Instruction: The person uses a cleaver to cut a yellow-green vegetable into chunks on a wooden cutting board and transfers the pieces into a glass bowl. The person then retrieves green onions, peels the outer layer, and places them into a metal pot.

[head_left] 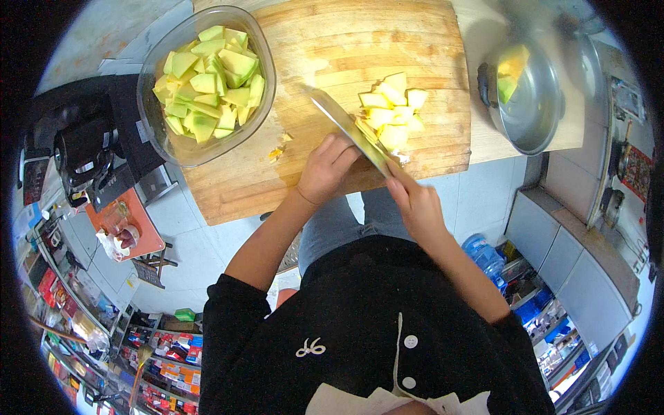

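Two hands meet at the knife (346,128) on the wooden cutting board (332,41), right hand (415,204) with fingers closed round its handle, left hand (326,169) curled against the blade, beside the yellow melon chunks (393,114), with a glass bowl (153,131) of green pieces far left.

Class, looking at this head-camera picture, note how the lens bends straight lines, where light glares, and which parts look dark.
Head view: the cutting board's edges bow with fisheye distortion; a black rim circles the frame; glare gleams on the metal pot and knife blade; the left hand and right hand look fairly sharp, evenly lit.
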A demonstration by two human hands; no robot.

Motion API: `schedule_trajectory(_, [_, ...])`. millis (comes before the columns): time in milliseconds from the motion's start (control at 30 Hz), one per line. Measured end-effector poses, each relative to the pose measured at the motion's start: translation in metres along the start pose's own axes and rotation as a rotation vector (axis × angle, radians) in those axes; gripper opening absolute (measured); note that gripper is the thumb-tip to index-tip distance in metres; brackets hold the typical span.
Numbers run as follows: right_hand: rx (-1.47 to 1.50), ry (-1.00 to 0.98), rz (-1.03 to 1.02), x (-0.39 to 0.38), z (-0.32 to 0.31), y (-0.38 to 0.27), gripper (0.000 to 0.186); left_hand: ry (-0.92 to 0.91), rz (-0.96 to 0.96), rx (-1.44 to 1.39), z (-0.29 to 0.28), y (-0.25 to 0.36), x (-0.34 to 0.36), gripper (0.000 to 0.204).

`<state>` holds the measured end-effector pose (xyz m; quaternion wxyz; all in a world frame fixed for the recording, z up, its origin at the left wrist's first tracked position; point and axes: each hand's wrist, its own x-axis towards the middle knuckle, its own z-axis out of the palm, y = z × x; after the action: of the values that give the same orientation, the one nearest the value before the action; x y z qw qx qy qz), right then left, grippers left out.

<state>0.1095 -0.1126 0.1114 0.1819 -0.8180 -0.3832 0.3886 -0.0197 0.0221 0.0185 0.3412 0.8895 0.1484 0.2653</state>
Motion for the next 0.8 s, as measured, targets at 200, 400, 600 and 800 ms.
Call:
schedule_trajectory(200, [0.083, -0.097, 0.134, -0.006, -0.014, -0.003, 0.038, -0.013, -0.029, 0.021, 0.001, 0.0, -0.006, 0.026])
schedule_trajectory(400, [0.053, -0.068, 0.102, -0.042, -0.021, -0.005, 0.038, 0.071, 0.016, 0.05, 0.009, -0.005, -0.007, 0.025])
schedule_trajectory(600, [0.064, 0.119, -0.152, 0.023, 0.015, 0.0, 0.038, 0.022, 0.023, -0.035, 0.002, -0.001, -0.005, 0.026])
schedule_trajectory(800, [0.246, -0.089, 0.135, -0.025, -0.026, -0.009, 0.038, 0.021, -0.019, -0.059, 0.001, -0.004, -0.007, 0.024])
